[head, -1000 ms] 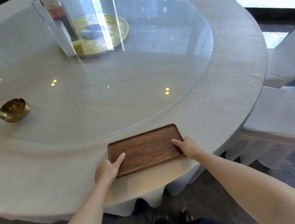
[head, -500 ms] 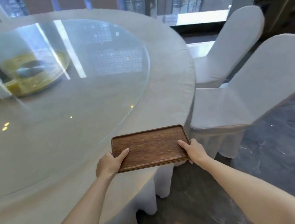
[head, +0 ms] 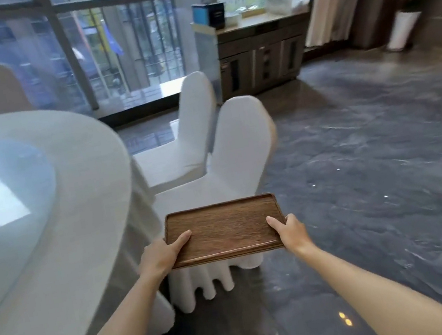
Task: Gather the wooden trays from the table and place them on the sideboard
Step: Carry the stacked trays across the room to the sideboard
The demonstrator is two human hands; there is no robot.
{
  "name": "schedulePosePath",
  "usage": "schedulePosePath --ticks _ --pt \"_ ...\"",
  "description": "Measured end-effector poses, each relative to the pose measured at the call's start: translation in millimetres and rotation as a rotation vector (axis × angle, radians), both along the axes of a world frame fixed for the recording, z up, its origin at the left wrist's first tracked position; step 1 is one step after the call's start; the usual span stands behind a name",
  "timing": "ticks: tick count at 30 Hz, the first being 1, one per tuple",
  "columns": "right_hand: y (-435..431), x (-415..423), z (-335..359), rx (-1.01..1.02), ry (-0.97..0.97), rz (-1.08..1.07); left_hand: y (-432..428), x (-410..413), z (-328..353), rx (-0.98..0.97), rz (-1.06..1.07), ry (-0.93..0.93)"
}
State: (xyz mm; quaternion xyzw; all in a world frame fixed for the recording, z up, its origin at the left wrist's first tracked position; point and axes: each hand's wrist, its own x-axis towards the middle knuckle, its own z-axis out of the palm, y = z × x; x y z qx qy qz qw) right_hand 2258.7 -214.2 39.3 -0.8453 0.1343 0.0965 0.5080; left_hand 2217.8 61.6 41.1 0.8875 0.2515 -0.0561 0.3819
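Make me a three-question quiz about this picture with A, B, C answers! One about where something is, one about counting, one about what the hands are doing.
1. Where is the wooden tray?
A. On the table
B. In the air in front of the nearer white chair
C. On the sideboard

2. How many white-covered chairs stand right beside the table?
A. Two
B. Four
C. None

3. How is the tray held?
A. One hand only
B. Both hands, one at each end
C. Nobody holds it

Answers:
1 B, it is off the table, and the sideboard is far ahead.
2 A, one behind another.
3 B, left hand and right hand each grip an end.
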Motion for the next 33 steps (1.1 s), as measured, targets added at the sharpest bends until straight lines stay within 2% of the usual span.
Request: schedulePosePath --ticks 7,13,19,28,33 --pt "-141 56 19 -0.017 -0.036 -0.240 -140 116 31 0.071 -0.228 -0.049" --pt "-226 131 18 0.014 -0.056 -0.374 -229 220 36 0.094 -0.340 -0.098" --pt "-291 256 22 -0.020 -0.098 -0.439 -299 362 35 0.064 -0.413 -0.142" --pt "-389 468 72 -0.065 -0.141 -0.460 -400 590 69 0.012 -0.448 -0.164" --pt "-442 574 64 -0.043 -0.130 -0.437 -450 688 65 -0.012 -0.428 -0.155"
